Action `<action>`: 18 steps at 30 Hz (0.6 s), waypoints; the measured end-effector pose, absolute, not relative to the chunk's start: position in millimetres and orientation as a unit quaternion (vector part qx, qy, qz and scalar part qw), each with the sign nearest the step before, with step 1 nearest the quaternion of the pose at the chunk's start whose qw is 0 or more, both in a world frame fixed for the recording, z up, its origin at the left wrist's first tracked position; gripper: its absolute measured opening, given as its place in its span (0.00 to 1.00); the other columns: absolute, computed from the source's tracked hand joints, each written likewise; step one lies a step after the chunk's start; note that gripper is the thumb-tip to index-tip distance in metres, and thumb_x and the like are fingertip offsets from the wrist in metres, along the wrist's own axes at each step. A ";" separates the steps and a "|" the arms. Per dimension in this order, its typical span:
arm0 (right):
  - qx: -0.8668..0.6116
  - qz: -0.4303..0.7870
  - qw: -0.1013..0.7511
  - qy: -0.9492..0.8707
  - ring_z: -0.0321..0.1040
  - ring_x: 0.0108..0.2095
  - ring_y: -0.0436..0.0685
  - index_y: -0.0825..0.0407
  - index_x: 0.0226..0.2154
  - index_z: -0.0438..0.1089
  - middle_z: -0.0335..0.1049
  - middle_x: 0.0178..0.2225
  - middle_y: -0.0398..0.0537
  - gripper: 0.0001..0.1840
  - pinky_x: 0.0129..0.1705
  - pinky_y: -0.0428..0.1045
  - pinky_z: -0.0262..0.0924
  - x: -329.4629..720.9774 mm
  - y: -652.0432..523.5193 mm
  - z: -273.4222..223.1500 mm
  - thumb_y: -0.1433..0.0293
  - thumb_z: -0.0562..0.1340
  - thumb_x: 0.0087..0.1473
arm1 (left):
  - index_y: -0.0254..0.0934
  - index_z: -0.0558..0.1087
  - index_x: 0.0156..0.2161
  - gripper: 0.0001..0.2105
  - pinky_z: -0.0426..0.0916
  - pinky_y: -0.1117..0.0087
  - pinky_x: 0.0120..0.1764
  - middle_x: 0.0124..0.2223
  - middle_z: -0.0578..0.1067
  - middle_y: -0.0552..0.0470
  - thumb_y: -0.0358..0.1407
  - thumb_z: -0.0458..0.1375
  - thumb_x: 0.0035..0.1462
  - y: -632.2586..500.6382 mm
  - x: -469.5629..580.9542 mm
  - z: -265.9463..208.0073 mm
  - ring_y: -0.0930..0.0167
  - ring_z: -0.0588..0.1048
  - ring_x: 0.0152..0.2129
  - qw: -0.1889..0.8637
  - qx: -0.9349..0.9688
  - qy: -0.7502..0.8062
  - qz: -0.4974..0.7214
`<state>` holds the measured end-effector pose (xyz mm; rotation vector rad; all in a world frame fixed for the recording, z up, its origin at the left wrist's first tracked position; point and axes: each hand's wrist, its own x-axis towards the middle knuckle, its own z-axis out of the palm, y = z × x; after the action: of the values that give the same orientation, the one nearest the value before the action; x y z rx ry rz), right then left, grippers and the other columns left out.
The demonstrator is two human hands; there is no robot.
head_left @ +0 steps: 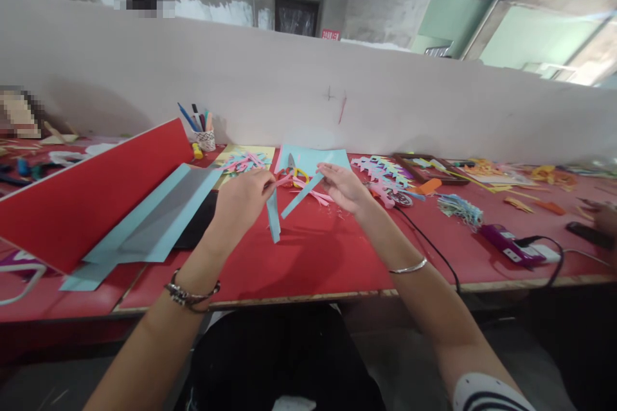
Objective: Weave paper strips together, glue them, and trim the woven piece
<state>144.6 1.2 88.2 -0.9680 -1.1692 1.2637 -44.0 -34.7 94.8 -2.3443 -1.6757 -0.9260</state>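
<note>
My left hand [243, 202] is closed in a pinch, with a light blue paper strip [273, 218] hanging below its fingertips. A short pink strip [284, 181] sticks out beside the same fingers; I cannot tell whether it is pinched too. My right hand [343, 186] pinches another light blue paper strip [299, 198], which slants down to the left. Just behind the hands lie scissors [301, 174] with yellow handles and loose pink strips [315, 194]. Farther back is a light blue paper sheet [318, 155] near the partition.
Left, a tilted red board [106, 186] stands beside folded blue paper [164, 218]. A pen cup [205, 139] is by the partition [289, 90]. Right are cut paper chains [380, 170], a fringed paper bundle [460, 210], a purple power strip [511, 245] and another person's hand [602, 215].
</note>
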 end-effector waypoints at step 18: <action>-0.432 0.456 0.377 -0.681 0.55 0.55 0.55 0.56 0.50 0.60 0.58 0.55 0.53 0.28 0.56 0.51 0.52 145.3 -13.1 88.8 0.80 0.56 0.43 | 0.36 0.71 0.30 0.06 0.59 0.73 0.28 0.30 0.76 0.49 0.34 0.52 0.53 -30.8 -46.5 94.8 0.70 0.72 0.27 0.009 -0.797 -0.522 -0.303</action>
<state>145.3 -13.1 88.8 -1.1035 -1.7413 1.1665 -46.5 -30.8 94.8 -2.4903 -1.6296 -0.9479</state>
